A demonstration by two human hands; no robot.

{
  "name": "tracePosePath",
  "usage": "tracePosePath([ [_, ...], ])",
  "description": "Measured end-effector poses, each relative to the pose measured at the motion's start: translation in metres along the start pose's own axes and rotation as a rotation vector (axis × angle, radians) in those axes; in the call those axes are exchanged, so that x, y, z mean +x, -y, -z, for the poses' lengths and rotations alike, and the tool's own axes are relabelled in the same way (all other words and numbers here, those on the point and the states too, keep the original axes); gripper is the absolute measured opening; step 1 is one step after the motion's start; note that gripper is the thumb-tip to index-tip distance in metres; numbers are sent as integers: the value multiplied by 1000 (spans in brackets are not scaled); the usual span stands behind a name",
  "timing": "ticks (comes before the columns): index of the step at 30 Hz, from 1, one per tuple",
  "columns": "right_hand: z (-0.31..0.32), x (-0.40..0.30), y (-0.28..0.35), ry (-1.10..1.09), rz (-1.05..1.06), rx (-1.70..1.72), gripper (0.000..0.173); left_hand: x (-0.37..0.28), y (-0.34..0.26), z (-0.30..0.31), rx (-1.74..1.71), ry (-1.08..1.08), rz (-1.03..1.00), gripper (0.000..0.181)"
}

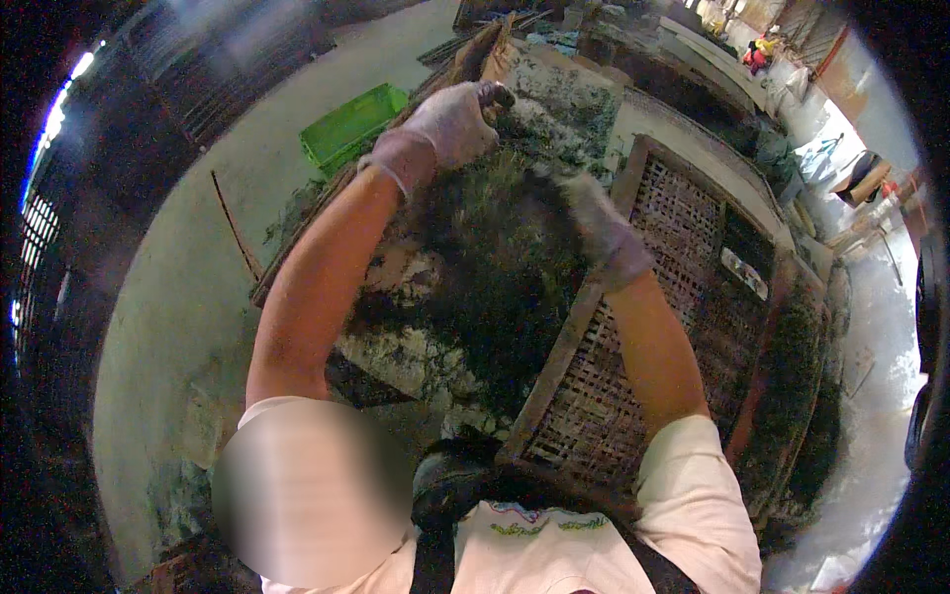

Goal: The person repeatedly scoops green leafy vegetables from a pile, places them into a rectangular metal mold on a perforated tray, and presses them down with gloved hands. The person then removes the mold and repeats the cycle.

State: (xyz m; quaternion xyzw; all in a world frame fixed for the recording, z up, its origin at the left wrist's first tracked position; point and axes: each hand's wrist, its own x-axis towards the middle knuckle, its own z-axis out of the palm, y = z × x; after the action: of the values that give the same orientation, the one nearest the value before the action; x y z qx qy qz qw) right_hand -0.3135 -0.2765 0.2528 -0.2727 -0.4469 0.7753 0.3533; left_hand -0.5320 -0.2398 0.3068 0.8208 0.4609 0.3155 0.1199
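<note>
My left hand (454, 126), in a pale glove, is at the upper middle of the head view with its fingers curled. Dark matter shows at the fingertips; whether it is held or only stains the glove is unclear. My right hand (594, 211), also gloved, is motion-blurred at the right edge of a heap of dark fibrous material (497, 252), and its fingers cannot be made out. The dark heap spreads between my forearms. Patchy grey-white matter (408, 360) shows at its lower left. Beside my right forearm lies a wood-framed woven lattice tray (575, 416).
A green plastic crate (352, 126) stands on the concrete floor (178, 312) to the left. A thin stick (236, 226) leans by the wooden edge near my left arm. A pale object (744, 273) sits on the lattice tray. Clutter lines the upper right, with a red and yellow item (761, 53).
</note>
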Motion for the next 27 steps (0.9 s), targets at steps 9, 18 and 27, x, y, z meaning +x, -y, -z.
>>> tracePosePath([
  [9,-59,-20,37,72,138,-355,28,-115,-45,-80,310,-333,-203,44],
  [18,-80,-29,131,25,250,-260,32,-85,7,-128,325,-227,-232,42],
  [27,-55,-28,133,230,375,-171,40,-135,6,-152,412,33,-109,60],
])
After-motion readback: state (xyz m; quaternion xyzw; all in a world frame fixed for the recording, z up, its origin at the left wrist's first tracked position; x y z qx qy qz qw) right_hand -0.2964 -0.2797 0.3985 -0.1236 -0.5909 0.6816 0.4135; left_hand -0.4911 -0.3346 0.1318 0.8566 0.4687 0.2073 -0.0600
